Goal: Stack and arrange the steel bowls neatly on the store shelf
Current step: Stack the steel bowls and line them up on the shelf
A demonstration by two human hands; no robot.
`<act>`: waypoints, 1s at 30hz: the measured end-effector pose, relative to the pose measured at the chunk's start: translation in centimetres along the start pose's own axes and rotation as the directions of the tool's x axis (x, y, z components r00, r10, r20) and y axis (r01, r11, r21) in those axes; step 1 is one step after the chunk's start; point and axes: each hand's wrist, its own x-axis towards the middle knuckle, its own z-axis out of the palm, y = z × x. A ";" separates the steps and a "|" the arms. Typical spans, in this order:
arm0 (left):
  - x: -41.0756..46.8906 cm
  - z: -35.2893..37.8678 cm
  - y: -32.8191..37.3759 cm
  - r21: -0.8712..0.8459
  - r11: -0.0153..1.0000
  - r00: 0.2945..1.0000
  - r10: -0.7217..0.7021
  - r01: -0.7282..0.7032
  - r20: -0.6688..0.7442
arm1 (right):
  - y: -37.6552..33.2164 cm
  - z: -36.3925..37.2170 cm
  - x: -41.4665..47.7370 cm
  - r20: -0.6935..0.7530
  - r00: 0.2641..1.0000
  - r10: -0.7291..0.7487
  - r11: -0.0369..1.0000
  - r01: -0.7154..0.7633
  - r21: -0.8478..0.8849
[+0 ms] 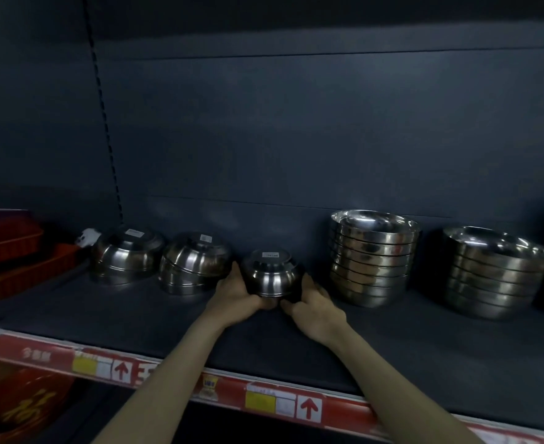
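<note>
Fingers of the left hand (236,291) and right hand (312,307) curled around the upturned steel bowl (271,273), cupping it between them on the shelf (392,341).

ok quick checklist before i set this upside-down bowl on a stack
1. Grip: left hand and right hand hold the held bowl from both sides: ok.
2. Orientation: held bowl is base-up, like the nearest inverted stack: ok.
3. Nearest inverted stack straight: its upper bowls sit tilted: not ok.
4. Size match with that stack: cannot tell.
5. Near upright stack stands apart from the right hand: ok.
</note>
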 end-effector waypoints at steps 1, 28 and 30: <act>0.0 0.0 -0.1 0.000 1.000 1.000 0.000 0.000 -0.016 | 0.0 -0.1 -0.1 0.006 1.000 -0.007 1.000 0.008 -0.016; -1.8 -0.5 -0.6 -0.325 0.934 0.959 0.055 -0.149 -0.279 | 1.7 0.3 -0.2 -0.242 0.966 -0.094 0.906 0.184 0.381; -2.0 -0.3 -0.4 -0.335 0.927 0.942 0.051 -0.168 -0.331 | 1.4 0.2 -0.5 -0.265 0.958 -0.112 0.885 0.217 0.411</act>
